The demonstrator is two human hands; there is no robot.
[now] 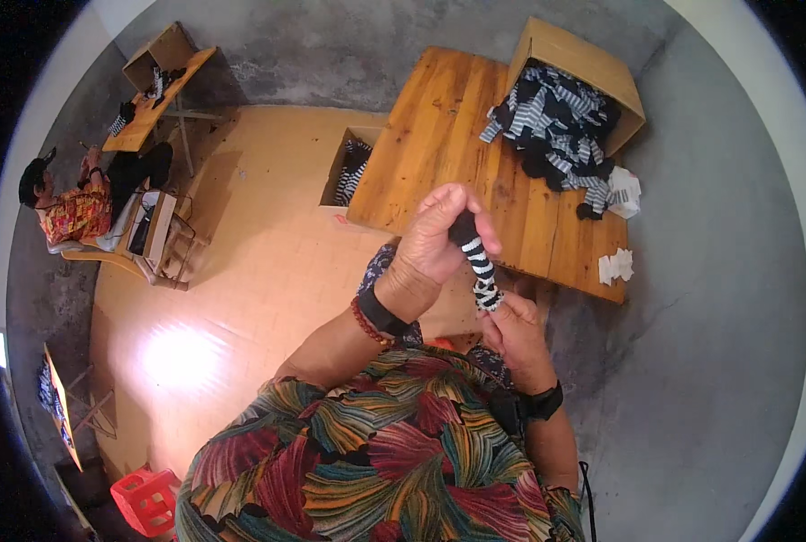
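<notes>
The half-curled left hand and pinching right hand hold opposite ends of a black-and-white striped knit tube, seemingly soft, light, best gripped there.

A striped, black-ended knit piece is held up, tilted.

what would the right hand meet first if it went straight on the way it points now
Past the striped knit piece it holds, the right hand would likely meet the left hand, by the piece's dark end; depth is hard to judge from this one view.
</notes>
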